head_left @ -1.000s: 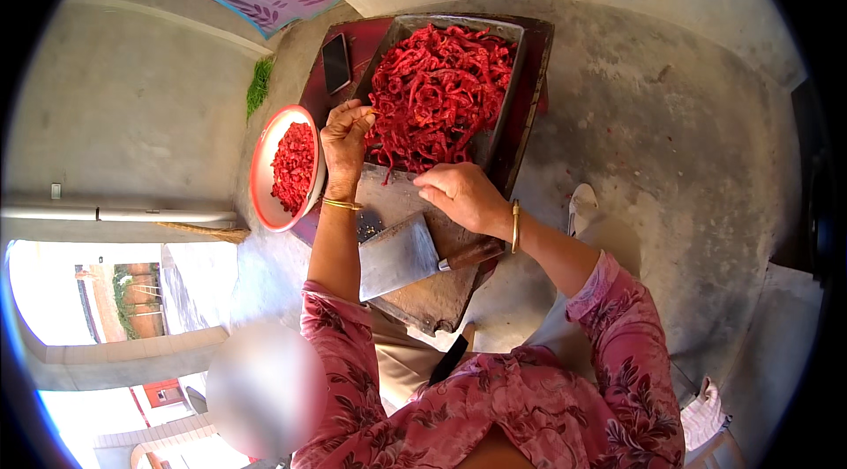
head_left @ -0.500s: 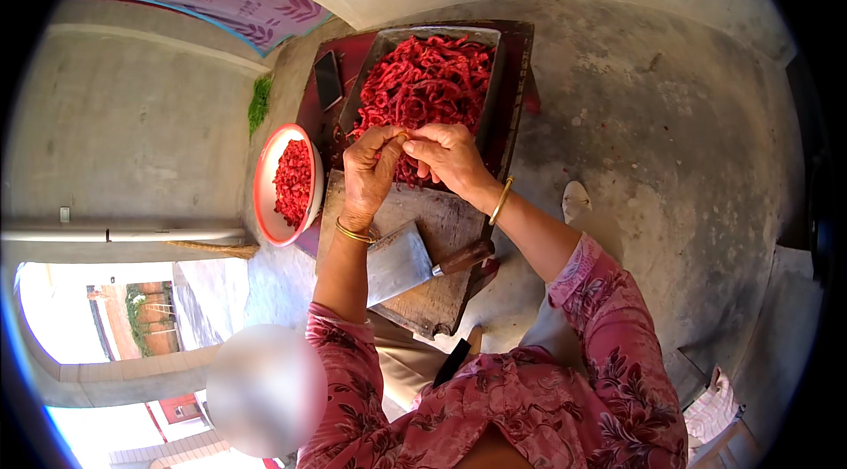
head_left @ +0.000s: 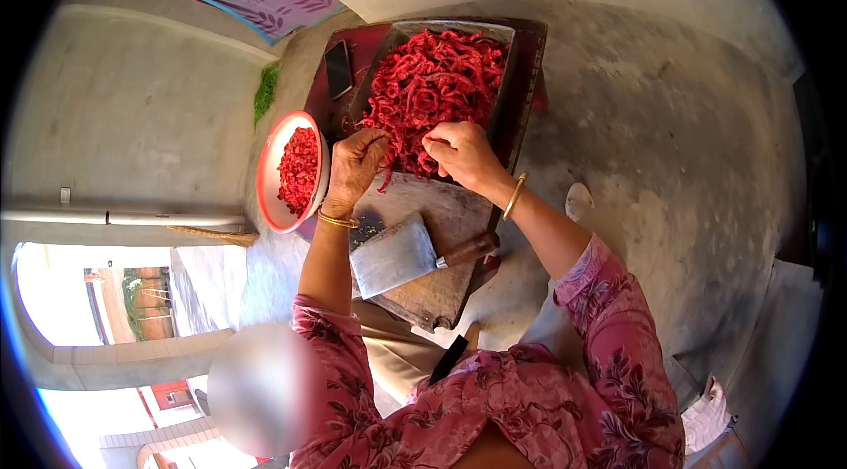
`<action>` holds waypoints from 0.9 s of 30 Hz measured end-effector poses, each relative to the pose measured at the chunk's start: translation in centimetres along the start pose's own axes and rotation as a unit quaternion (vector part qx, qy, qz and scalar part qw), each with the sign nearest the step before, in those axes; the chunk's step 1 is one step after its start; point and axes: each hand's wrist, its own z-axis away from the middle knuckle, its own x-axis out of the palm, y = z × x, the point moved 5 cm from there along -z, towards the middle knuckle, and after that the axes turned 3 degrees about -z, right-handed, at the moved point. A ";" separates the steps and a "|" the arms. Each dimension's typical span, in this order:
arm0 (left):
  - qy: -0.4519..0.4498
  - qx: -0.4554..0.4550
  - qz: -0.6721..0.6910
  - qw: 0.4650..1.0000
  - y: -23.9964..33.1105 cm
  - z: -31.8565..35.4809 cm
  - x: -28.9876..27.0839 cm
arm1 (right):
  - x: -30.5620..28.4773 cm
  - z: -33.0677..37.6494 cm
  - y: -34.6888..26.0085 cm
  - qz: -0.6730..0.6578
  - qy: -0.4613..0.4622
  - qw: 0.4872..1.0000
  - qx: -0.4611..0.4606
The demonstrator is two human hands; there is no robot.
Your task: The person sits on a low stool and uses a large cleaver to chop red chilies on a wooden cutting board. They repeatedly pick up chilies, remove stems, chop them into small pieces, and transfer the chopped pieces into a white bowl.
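Note:
My left hand (head_left: 356,167) is closed, thumb against curled fingers, at the near left corner of a tray (head_left: 509,72) heaped with wrinkled red chilies (head_left: 437,85). One chili (head_left: 386,176) hangs by its fingertips over the tray's near edge; whether the hand grips it I cannot tell. Over the near right part of the heap, my right hand (head_left: 466,157) is pinched shut, and what it holds is hidden. A gap separates the two hands. Below them a cleaver (head_left: 394,257) with a wooden handle lies flat on a worn wooden board (head_left: 432,297).
A white bowl with a red rim (head_left: 263,171) holds chopped red pieces (head_left: 298,171) left of my left hand. A black phone (head_left: 338,69) lies on the dark red table (head_left: 535,50) beside the tray. Small dark specks (head_left: 366,227) dot the board. A broom (head_left: 216,235) is at left.
My hands were together, fingertips meeting over the tray's near edge. They have parted, the left one going left and slightly down, the right one moving right.

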 end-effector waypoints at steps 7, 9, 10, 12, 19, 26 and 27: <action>0.141 -0.157 0.033 0.977 -9.0 -2.8 -4.6 | -0.3 0.4 -0.7 -0.028 0.033 0.999 -0.003; 0.214 -0.129 -0.171 0.953 -10.1 -3.7 -7.9 | -0.4 0.4 -1.5 -0.031 0.040 0.999 -0.006; 0.224 -0.130 -0.242 0.935 -10.9 -3.9 -9.0 | -0.4 0.2 -1.9 -0.030 0.040 0.999 -0.013; 0.221 -0.107 -0.275 0.929 -10.5 -4.7 -8.9 | -1.4 -0.1 -1.6 -0.039 0.057 0.997 -0.020; 0.005 0.002 -0.094 0.996 -4.8 -0.5 -0.3 | -4.6 -0.9 -1.9 -0.128 0.127 0.984 0.006; -0.005 0.068 -0.402 0.913 -2.2 1.8 3.3 | -6.5 -0.9 -2.0 -0.177 0.157 0.971 -0.019; -0.010 0.057 -0.395 0.917 -2.2 1.7 4.2 | -6.5 -0.9 -2.2 -0.206 0.157 0.966 -0.008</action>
